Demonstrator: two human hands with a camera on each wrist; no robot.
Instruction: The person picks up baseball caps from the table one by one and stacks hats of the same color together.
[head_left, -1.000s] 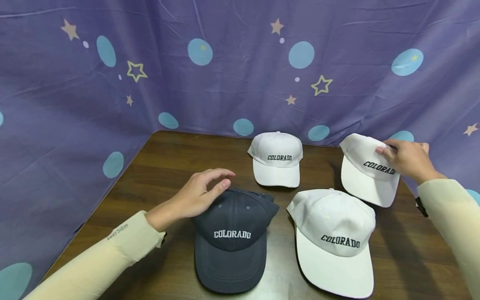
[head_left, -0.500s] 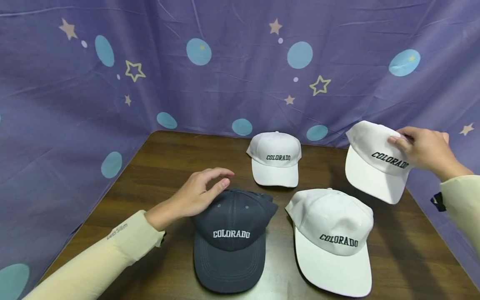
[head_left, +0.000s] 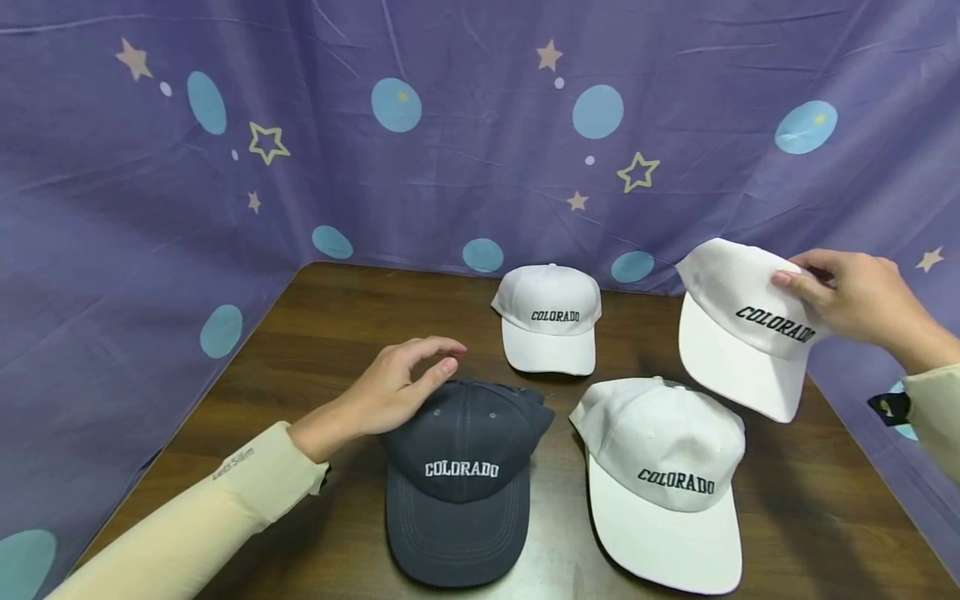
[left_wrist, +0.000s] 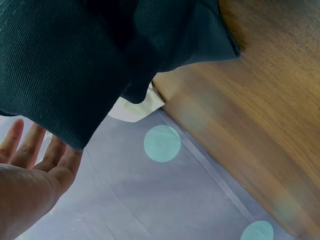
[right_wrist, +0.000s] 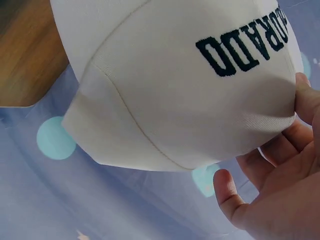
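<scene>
At the right, my right hand (head_left: 862, 300) pinches the crown of a white cap (head_left: 750, 292) lettered COLORADO. This cap is tilted, and its brim overlaps the table's back right part in the head view. The right wrist view shows the thumb on the outside of the crown, with other fingers behind the cloth. A dark navy cap (head_left: 457, 433) with white COLORADO lettering sits front centre, brim toward me. My left hand (head_left: 382, 387) lies at the upper left of its crown, fingers loosely extended; in the left wrist view, the fingers (left_wrist: 65, 165) are right at the dark cloth.
A second white cap (head_left: 656, 483) sits front right, beside the dark one. Another white cap (head_left: 551, 321) stands at the back middle of the brown wooden table (head_left: 360, 308). A purple curtain (head_left: 487, 167) with stars and blue spots hangs behind and at both sides.
The right hand has raised its white cap and carried it a little to the right, then slightly back left. The left hand and the other caps stay in place.
</scene>
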